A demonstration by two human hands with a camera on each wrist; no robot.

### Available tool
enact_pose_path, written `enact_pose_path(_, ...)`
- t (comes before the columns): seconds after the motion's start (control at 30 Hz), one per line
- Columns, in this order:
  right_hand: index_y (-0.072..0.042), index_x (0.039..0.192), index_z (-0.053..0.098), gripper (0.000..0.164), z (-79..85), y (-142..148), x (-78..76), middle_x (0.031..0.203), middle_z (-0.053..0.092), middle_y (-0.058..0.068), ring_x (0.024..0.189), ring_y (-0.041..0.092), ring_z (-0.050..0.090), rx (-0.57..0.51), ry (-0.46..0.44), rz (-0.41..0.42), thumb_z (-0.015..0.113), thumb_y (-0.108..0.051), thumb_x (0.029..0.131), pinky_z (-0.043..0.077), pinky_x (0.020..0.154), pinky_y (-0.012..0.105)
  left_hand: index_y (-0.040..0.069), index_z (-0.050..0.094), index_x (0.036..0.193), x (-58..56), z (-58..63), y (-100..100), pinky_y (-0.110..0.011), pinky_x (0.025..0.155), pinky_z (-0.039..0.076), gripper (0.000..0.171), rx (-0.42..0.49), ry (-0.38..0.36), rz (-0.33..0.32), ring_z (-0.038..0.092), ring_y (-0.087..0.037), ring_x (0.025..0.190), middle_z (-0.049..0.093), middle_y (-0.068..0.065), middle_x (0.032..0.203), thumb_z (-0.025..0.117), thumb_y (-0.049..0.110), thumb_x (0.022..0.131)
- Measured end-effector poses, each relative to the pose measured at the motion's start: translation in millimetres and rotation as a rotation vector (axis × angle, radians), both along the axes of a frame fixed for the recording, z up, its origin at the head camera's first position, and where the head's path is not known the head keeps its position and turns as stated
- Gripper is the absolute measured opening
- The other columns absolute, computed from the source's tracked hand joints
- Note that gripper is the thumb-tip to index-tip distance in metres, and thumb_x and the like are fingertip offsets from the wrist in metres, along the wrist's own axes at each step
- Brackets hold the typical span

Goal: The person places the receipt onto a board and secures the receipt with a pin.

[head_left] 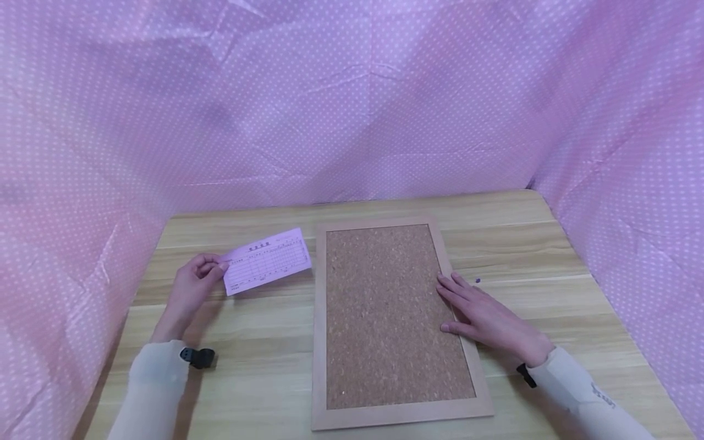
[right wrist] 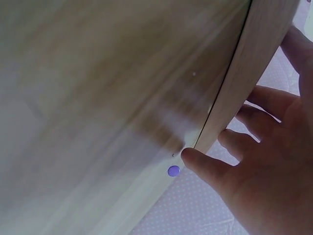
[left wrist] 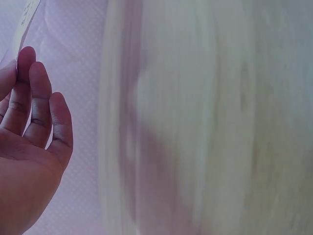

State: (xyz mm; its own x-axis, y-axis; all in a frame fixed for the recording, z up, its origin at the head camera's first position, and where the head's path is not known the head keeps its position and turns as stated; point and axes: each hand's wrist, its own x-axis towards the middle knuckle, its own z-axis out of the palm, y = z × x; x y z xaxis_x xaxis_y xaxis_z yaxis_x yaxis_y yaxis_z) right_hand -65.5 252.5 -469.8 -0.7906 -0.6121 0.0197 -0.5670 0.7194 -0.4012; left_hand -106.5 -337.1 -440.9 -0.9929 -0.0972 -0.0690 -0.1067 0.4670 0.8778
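Observation:
A printed paper slip with a ruled grid (head_left: 271,263) is held up at the left, above the table. My left hand (head_left: 192,286) pinches its left edge between thumb and fingers; only a sliver of the slip (left wrist: 24,29) shows in the left wrist view. A cork board in a light wooden frame (head_left: 392,318) lies flat at the middle. Resting on its right frame edge is my right hand (head_left: 492,319), fingers extended with tips reaching the cork. Just right of that hand's fingers sits a small purple round-headed piece, like a thumbtack (right wrist: 173,171).
The wood-grain table (head_left: 264,360) has a rounded far right corner. Pink dotted cloth (head_left: 352,110) hangs behind it and along both sides. A dark strap with a black buckle (head_left: 198,357) is around the left wrist.

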Motion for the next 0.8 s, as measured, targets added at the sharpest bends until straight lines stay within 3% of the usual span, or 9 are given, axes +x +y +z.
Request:
enact_pose_path(0.47,0.003,0.152,0.046,0.078,4.1,-0.9,0.6,0.163,0.036,0.019,0.149,0.047,0.029,0.005,0.003,-0.009,0.072,-0.043,0.096,0.03,0.113,0.065,-0.005,0.057,0.117,6.8,13.0,21.9,-0.017,0.081,0.053,0.028,0.07,0.064,-0.003,0.065,0.001,0.087,0.07,0.019,0.092,0.065,0.018,0.104)
enact_pose_path(0.63,0.001,0.153,0.046,0.077,6.3,-2.0,1.1,0.163,0.035,0.017,0.149,0.046,0.029,0.02,-0.006,-0.028,0.069,-0.047,0.097,0.029,0.112,0.069,-0.002,0.06,0.115,8.7,16.2,27.9,-0.018,0.078,0.052,0.023,0.08,0.078,-0.003,0.064,-0.001,0.084,0.072,0.014,0.093,0.066,0.016,0.103)
enact_pose_path(0.8,-0.004,0.154,0.047,0.076,9.7,-5.4,1.4,0.164,0.036,0.016,0.15,0.045,0.029,0.005,0.003,-0.04,0.068,-0.049,0.097,0.026,0.113,0.07,0.003,0.061,0.113,10.9,17.7,32.7,-0.019,0.076,0.051,0.019,0.073,0.072,-0.01,0.063,-0.002,0.084,0.071,0.018,0.091,0.066,0.019,0.103)
